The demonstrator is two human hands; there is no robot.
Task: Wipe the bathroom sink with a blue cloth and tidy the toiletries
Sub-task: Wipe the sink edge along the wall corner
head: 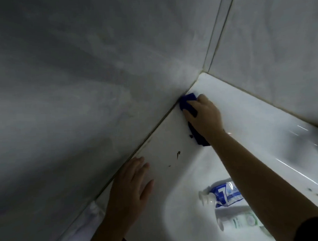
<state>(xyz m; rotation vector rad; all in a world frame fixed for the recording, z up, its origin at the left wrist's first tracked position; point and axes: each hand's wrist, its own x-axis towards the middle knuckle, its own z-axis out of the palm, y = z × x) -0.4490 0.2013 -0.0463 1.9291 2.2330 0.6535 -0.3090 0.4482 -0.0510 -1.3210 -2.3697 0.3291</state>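
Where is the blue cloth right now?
Head view: the blue cloth is held under the right hand on the sink ledge, against the tiled wall, near the corner where the two walls meet.

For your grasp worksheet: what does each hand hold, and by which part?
The right hand grips the cloth by its middle, both ends sticking out. The left hand holds nothing.

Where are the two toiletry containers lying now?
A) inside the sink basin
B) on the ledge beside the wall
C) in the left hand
A: the blue-labelled tube and green-labelled bottle both lie in the sink basin; the left hand rests flat, empty.
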